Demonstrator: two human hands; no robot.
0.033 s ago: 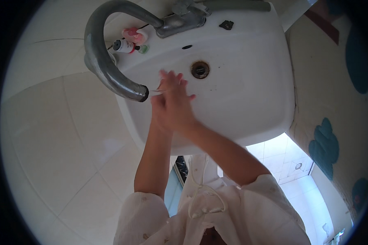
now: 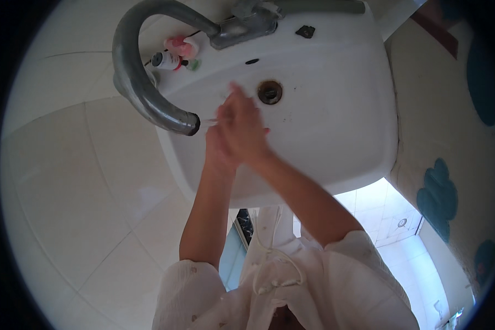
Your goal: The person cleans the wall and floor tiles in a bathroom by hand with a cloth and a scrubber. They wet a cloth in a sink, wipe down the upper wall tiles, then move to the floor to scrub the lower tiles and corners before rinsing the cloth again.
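Note:
My right hand [image 2: 245, 129] lies over my left hand [image 2: 220, 146], pressed against it above the white sink [image 2: 330, 110]. Motion smears the fingers of both, and much of the left hand is covered by the right. A thin stream of water [image 2: 208, 122] runs from the curved grey faucet [image 2: 154, 104] onto the hands. The spout's dark tip is just left of them. Beyond the fingers, slightly to the right, is the round, rust-stained drain [image 2: 270, 92]. I see no object in either hand.
On the sink's back left corner are a small white bottle with a dark cap [image 2: 165, 60], a pink item [image 2: 182, 46] and a green piece [image 2: 193, 65]. A dark flat scrap [image 2: 305, 32] lies on the back ledge. A tiled wall [image 2: 82, 181] stands at left.
The right hand has slid a little over the left, and the spread fingers seen before are now bunched and blurred. The faucet keeps nearly the same place.

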